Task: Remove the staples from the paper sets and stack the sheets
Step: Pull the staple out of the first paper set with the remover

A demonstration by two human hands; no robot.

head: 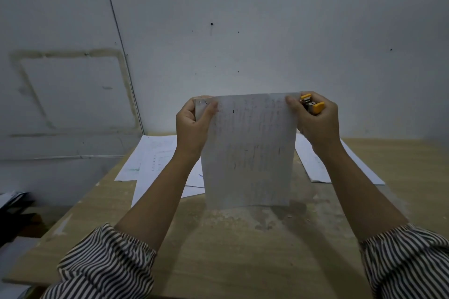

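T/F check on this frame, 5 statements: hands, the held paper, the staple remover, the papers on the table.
1. Both hands hold the raised paper by its top corners. True: the left hand pinches the top left corner, the right hand the top right.
2. The yellow staple remover lies on the table. False: it is in the right hand.
3. The raised paper lies flat on the table. False: it is held upright above it.
4. Loose papers on the left and papers on the right lie on the table behind the raised paper. True.
5. The person's sleeves are plain white. False: they are striped.
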